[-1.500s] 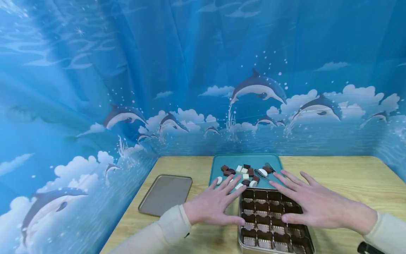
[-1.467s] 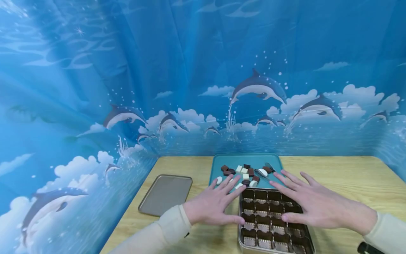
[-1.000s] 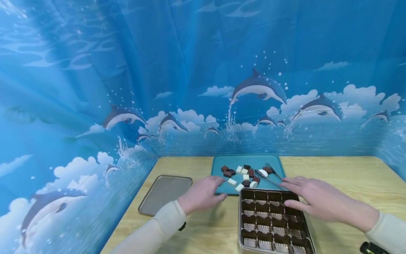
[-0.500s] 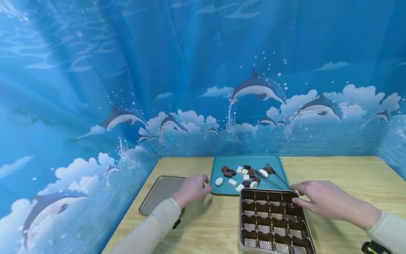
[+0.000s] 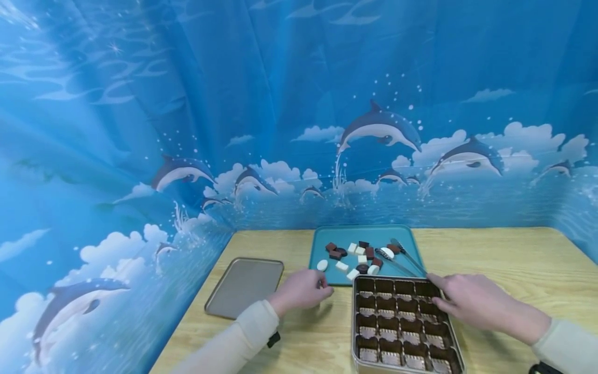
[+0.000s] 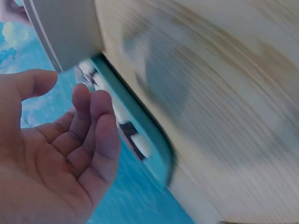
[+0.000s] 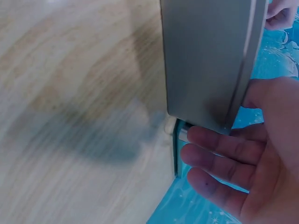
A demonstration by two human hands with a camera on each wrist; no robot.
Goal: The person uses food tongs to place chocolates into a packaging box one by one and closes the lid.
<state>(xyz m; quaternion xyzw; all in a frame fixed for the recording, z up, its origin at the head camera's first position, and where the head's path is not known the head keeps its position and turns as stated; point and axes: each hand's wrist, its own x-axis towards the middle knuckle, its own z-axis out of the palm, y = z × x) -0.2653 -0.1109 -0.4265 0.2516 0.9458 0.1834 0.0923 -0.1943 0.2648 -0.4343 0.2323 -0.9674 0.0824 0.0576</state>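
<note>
In the head view, my left hand (image 5: 302, 289), loosely curled and holding nothing, hovers by the near left edge of a teal tray (image 5: 319, 236). My right hand (image 5: 481, 301) is at the far right corner of a tin box (image 5: 357, 353) with a dark divided insert (image 5: 392, 317). Its index fingertip is right at the handle end of metal tongs (image 5: 412, 259) lying on the tray. In the right wrist view, its fingers (image 7: 210, 161) reach past the tin's corner toward the tongs' silver end (image 7: 183, 134). The thumb lies near the tin's rim.
Brown and white chocolates (image 5: 362, 258) lie scattered on the tray, with a white oval one (image 5: 322, 265) at its left. A flat grey metal lid (image 5: 245, 287) rests on the wooden table (image 5: 504, 254) to the left. A blue dolphin-print curtain (image 5: 299, 114) hangs behind.
Both hands were spread over the tin and tray; they have moved apart. My left hand went left toward the lid, then back right. My right hand has closed in on the tongs' handle end.
</note>
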